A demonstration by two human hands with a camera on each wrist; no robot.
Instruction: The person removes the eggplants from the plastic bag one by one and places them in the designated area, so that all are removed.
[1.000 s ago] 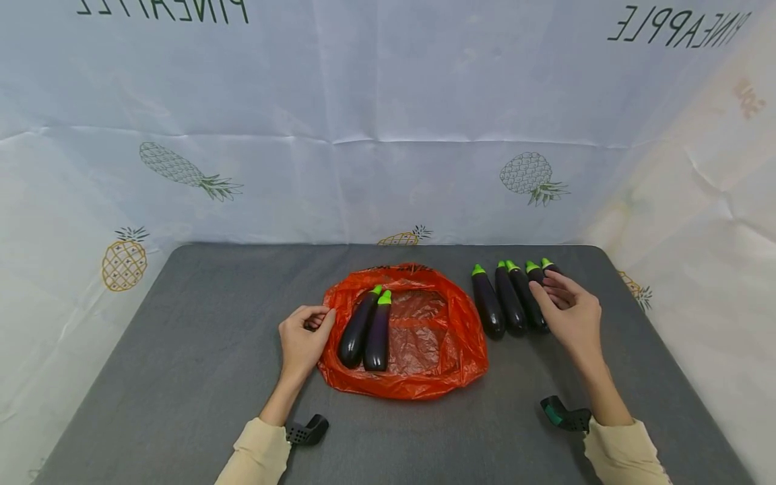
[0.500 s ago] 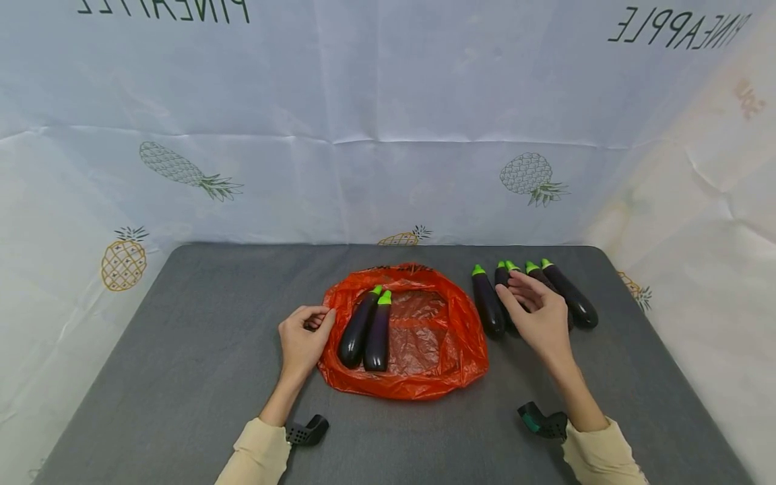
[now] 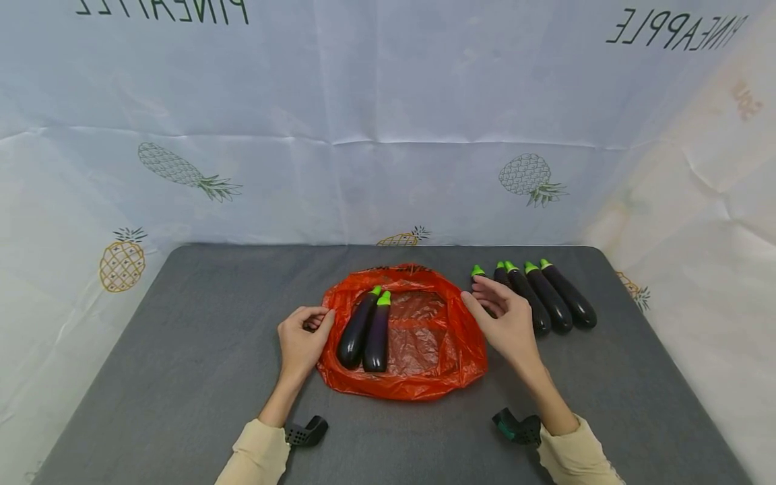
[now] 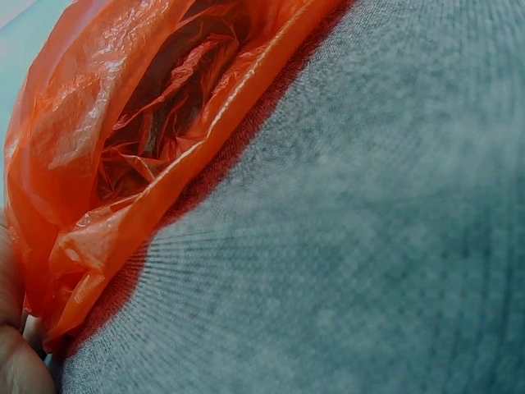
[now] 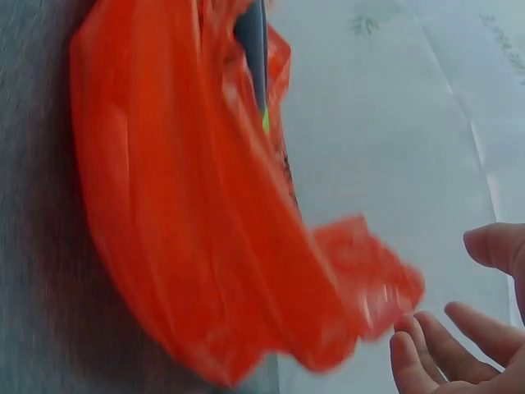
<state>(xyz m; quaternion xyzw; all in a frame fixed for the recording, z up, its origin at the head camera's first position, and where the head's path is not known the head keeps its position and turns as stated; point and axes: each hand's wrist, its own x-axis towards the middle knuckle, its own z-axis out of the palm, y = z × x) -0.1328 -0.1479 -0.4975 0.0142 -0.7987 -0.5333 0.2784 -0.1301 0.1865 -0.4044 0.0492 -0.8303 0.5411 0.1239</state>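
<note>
A red plastic bag [image 3: 418,389] lies with its mouth spread wide, and two eggplants [image 3: 376,340] rest side by side in its left half. My left hand [image 3: 305,340] pinches the bag's left rim between thumb and fingers; in the left wrist view the thumb and fingertips [image 4: 18,361] meet the plastic at the lower left. My right hand [image 3: 508,330] is beside the bag's upper right rim, thumb and fingers apart with nothing between them. It partly covers the leftmost eggplants [image 3: 477,271] of a row. In the right wrist view its fingers [image 5: 443,349] are near a bag corner.
Several eggplants [image 3: 570,294] lie in a slanted row right of the bag, green stems toward the back. The grey table [image 3: 200,337] backs onto a pineapple-print cloth [image 3: 358,188]. Black wrist devices [image 3: 306,431] sit on both forearms.
My right hand has swept left across the eggplant row toward the bag, uncovering the eggplants at the right end and covering those at the left. My left hand stays on the rim.
</note>
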